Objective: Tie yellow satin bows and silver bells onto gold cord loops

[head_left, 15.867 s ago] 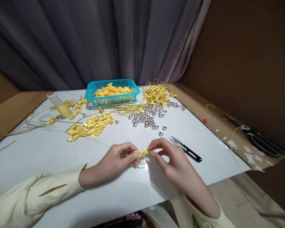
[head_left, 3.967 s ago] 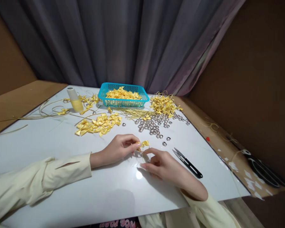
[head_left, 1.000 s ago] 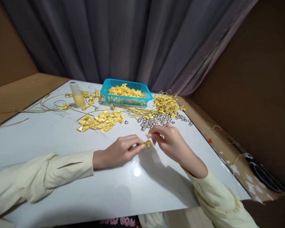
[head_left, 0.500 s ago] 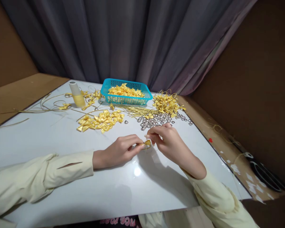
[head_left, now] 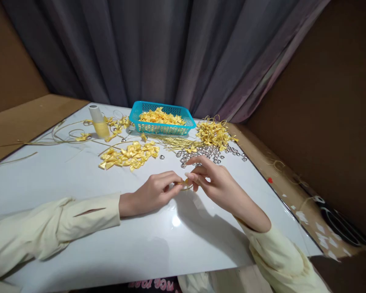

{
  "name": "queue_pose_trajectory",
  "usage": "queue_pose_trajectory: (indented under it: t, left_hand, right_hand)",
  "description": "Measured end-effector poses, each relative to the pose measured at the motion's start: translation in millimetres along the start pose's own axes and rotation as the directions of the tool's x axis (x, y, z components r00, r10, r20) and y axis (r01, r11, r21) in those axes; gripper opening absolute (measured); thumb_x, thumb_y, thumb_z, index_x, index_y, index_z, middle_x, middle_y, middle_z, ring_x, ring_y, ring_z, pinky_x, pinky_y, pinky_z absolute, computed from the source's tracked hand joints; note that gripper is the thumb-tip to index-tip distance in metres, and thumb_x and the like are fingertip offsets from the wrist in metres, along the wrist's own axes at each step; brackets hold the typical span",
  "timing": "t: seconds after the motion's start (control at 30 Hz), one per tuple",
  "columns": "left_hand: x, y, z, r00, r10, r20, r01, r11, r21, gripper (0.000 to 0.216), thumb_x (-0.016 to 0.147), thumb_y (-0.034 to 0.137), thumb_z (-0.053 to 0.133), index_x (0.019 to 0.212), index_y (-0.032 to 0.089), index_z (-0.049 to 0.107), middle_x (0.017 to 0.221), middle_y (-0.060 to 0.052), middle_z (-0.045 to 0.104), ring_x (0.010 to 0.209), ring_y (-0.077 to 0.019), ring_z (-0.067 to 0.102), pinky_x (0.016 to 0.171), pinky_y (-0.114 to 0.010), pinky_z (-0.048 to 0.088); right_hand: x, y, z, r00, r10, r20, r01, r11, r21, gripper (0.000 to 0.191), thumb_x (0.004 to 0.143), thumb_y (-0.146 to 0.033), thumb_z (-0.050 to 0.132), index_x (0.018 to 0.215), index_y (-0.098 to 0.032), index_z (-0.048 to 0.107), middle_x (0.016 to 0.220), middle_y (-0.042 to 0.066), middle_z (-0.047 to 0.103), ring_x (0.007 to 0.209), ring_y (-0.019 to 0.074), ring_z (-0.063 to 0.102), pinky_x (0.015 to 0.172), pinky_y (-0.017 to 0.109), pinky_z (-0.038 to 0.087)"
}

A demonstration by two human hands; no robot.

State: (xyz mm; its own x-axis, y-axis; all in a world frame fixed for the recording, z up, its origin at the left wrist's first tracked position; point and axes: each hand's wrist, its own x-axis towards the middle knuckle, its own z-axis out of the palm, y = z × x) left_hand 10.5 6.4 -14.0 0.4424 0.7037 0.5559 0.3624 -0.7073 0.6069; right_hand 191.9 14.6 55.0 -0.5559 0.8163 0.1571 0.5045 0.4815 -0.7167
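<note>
My left hand (head_left: 158,191) pinches a thin gold cord (head_left: 188,188) between thumb and fingertips, just above the white tabletop. A small yellow ribbon bow (head_left: 186,181) sits on the cord, mostly covered by fingers. My right hand (head_left: 212,183) has its thumb and bent fingers closed around the right side of this bow, with the index finger arched above. Behind the right hand lie loose silver oval beads (head_left: 207,152). Beyond the left hand is a heap of yellow ribbon bows (head_left: 134,154).
A blue plastic basket (head_left: 163,131) of yellow bows stands at the back, with gold cord lengths (head_left: 179,142) before it. Finished-looking corded bows (head_left: 213,132) lie right of it. A glue bottle (head_left: 99,124) stands left. Black-handled scissors (head_left: 341,221) lie at far right.
My right hand has shifted slightly, its thumb and fingers now covering more of the bow and its index finger raised. The left hand has barely moved.
</note>
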Motion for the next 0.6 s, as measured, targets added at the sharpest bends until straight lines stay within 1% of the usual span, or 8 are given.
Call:
queue_pose_trajectory:
  t: [0.13,0.23,0.3,0.33,0.37,0.43,0.5,0.6]
  left_hand:
    - [1.4,2.1,0.0,1.000,-0.016,-0.027,0.016,1.000,-0.010,0.013,0.089,0.014,0.051,0.080,0.013,0.062,0.070,-0.001,0.060,0.061,-0.0102,0.052,0.056,-0.020,0.040]
    - [1.4,2.1,0.9,0.998,-0.045,-0.042,0.043,0.998,-0.047,0.012,0.089,0.015,0.053,0.081,0.013,0.062,0.072,-0.002,0.062,0.062,-0.0100,0.053,0.054,-0.020,0.040]
    - [0.8,1.2,1.7,0.997,-0.050,-0.060,0.046,0.997,-0.063,0.012,0.089,0.016,0.053,0.082,0.014,0.062,0.074,-0.002,0.063,0.064,-0.0106,0.055,0.055,-0.020,0.042]
    - [0.4,0.6,2.1,0.996,-0.049,-0.070,0.045,0.997,-0.067,0.011,0.089,0.016,0.053,0.083,0.014,0.062,0.074,-0.003,0.063,0.065,-0.0109,0.055,0.055,-0.020,0.042]
    - [0.1,0.0,2.4,0.996,-0.048,-0.080,0.042,0.997,-0.070,0.011,0.089,0.016,0.053,0.083,0.014,0.063,0.074,-0.003,0.063,0.065,-0.0111,0.056,0.055,-0.020,0.042]
    - [-0.5,-1.2,2.8,0.994,-0.044,-0.097,0.037,0.997,-0.074,0.011,0.089,0.016,0.054,0.083,0.013,0.062,0.075,-0.003,0.064,0.065,-0.0113,0.057,0.055,-0.020,0.043]
    - [-0.8,-2.0,2.8,0.993,-0.036,-0.109,0.029,0.997,-0.070,0.010,0.089,0.016,0.054,0.083,0.013,0.062,0.075,-0.004,0.064,0.066,-0.0114,0.057,0.055,-0.020,0.043]
    - [-0.8,-2.5,2.6,0.992,-0.025,-0.123,0.018,0.998,-0.059,0.009,0.088,0.016,0.055,0.083,0.013,0.062,0.075,-0.004,0.064,0.066,-0.0118,0.057,0.055,-0.021,0.043]
  right_hand:
    - [1.0,3.0,-3.6,0.999,0.021,-0.032,-0.016,0.990,0.137,0.010,0.089,-0.020,0.048,0.098,-0.019,0.048,0.070,0.002,0.065,0.061,0.0155,0.064,0.062,0.028,0.050]
    - [1.1,9.7,-10.4,0.985,0.054,-0.163,-0.024,0.983,0.182,0.011,0.086,-0.024,0.056,0.094,-0.019,0.052,0.076,0.003,0.065,0.064,0.0157,0.064,0.062,0.029,0.050]
    - [1.2,17.9,-14.8,0.971,0.105,-0.216,-0.062,0.979,0.196,0.012,0.081,-0.026,0.062,0.089,-0.019,0.056,0.078,0.004,0.065,0.068,0.0159,0.063,0.062,0.029,0.050]
    - [1.3,22.9,-16.2,0.969,0.146,-0.198,-0.101,0.970,0.223,0.012,0.079,-0.026,0.065,0.085,-0.018,0.058,0.079,0.004,0.065,0.070,0.0159,0.062,0.063,0.028,0.049]
    - [1.4,28.1,-16.6,0.970,0.194,-0.144,-0.151,0.951,0.268,0.012,0.076,-0.026,0.067,0.082,-0.018,0.061,0.079,0.004,0.065,0.072,0.0157,0.061,0.065,0.028,0.048]
    - [1.7,38.0,-14.6,0.961,0.275,0.018,-0.261,0.886,0.383,0.013,0.071,-0.026,0.071,0.078,-0.017,0.064,0.078,0.003,0.065,0.072,0.0145,0.060,0.066,0.028,0.046]
    - [1.8,44.8,-9.3,0.943,0.299,0.144,-0.332,0.824,0.460,0.016,0.068,-0.026,0.072,0.078,-0.016,0.066,0.075,0.002,0.066,0.068,0.0137,0.059,0.065,0.028,0.045]
    - [1.8,47.3,-0.1,0.926,0.293,0.238,-0.375,0.774,0.510,0.020,0.066,-0.027,0.073,0.082,-0.017,0.067,0.074,0.001,0.067,0.067,0.0136,0.060,0.062,0.027,0.045]
